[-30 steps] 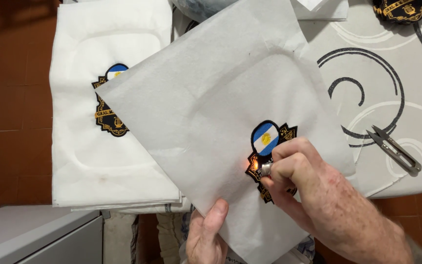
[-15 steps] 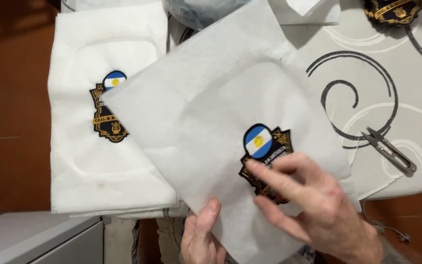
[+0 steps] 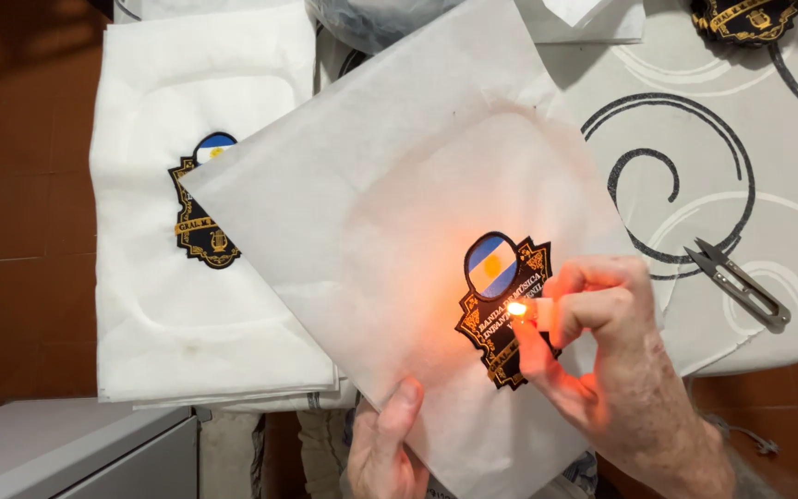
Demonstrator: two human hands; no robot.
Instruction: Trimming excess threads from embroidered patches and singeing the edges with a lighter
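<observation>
My right hand [image 3: 616,360] grips a small lighter [image 3: 538,311] whose orange flame burns right over a black-and-gold embroidered badge [image 3: 501,296] with a blue-and-white oval flag. The badge is stitched on a white fabric sheet [image 3: 399,212] held tilted above the table. Along that sheet's lower edge my left hand [image 3: 388,451] pinches the fabric, thumb on top. The flame lights my fingers and the badge's middle orange.
A stack of white sheets [image 3: 187,305] with a matching badge [image 3: 201,203] lies at the left. Small thread snips [image 3: 741,285] rest on the swirl-patterned tablecloth [image 3: 722,139] at the right. More badges [image 3: 746,17] sit at the top right. A grey cabinet [image 3: 57,457] is at the lower left.
The lighter was lit a second ago, went out half a second ago with my fingers spread over the badge, and now burns again over the badge.
</observation>
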